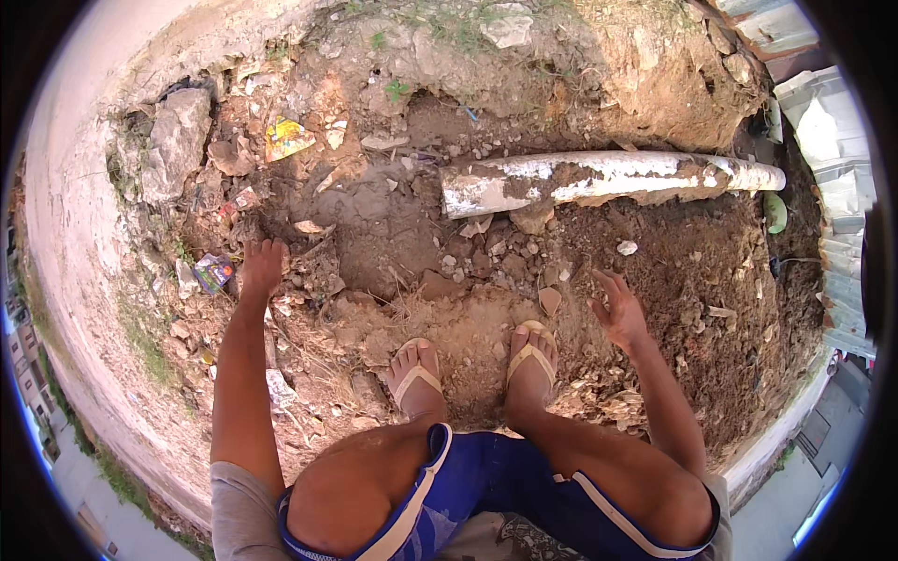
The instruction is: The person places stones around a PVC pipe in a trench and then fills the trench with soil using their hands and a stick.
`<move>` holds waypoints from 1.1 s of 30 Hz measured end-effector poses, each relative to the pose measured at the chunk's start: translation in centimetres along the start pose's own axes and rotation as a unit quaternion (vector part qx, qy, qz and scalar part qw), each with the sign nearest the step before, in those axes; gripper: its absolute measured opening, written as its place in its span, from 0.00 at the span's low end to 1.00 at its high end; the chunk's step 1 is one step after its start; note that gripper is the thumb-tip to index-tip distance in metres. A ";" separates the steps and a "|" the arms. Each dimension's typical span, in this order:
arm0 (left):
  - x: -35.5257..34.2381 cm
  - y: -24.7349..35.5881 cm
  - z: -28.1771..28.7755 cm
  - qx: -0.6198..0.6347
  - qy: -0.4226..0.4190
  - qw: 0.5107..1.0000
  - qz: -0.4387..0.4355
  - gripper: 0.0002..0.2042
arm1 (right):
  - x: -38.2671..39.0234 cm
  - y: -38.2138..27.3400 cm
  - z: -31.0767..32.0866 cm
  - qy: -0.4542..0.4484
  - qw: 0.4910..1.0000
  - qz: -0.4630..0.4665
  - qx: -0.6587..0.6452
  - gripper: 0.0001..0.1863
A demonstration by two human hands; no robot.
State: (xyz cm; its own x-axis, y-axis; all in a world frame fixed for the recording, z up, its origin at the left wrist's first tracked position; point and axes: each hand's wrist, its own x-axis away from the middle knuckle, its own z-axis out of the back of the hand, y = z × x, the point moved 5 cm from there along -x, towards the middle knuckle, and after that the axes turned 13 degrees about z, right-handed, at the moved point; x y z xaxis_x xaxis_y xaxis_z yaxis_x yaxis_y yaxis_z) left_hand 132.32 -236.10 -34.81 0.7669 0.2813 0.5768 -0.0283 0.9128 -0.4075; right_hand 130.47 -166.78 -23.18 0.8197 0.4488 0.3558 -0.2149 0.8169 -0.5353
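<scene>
My left hand (263, 267) reaches down to the rubble on the left, its fingers bent over and their tips out of sight. Whatever lies under those fingers is hidden. Close beside it is a crumpled purple and yellow wrapper (214, 272). My right hand (620, 313) hovers over the loose soil on the other side, fingers apart and holding nothing. A flat tan shard (550, 300) lies to its left, and a small white stone (627, 248) lies beyond it. Farther off, a long white pipe (645, 175), caked with dirt, rests across the ground.
My sandalled feet (418, 372) stand on packed earth between my hands. A large grey rock (176, 145) and a yellow packet (287, 138) lie at the far left. Corrugated metal sheets (837, 178) edge the right side. An earth bank (655, 75) rises behind the pipe.
</scene>
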 end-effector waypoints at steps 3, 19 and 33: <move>1.9 1.6 3.5 0.099 0.013 0.995 0.025 0.30 | 0.3 -0.7 0.2 0.027 0.999 0.032 0.007 0.29; 8.1 18.5 29.8 0.488 0.161 0.832 -0.211 0.35 | -3.3 -5.3 -1.0 -0.003 0.998 0.057 -0.029 0.28; 9.2 -3.6 -2.8 0.256 0.103 0.935 0.221 0.18 | 0.3 -5.4 -4.3 -0.067 0.997 0.045 -0.002 0.24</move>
State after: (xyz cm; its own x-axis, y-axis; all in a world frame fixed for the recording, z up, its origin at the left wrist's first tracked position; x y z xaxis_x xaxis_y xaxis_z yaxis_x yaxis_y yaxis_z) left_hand 141.25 -237.68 -30.00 0.7133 0.6499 0.2623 -0.6347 0.7578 -0.1515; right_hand 134.14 -172.58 -23.52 0.7194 0.5642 0.4051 -0.2822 0.7703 -0.5718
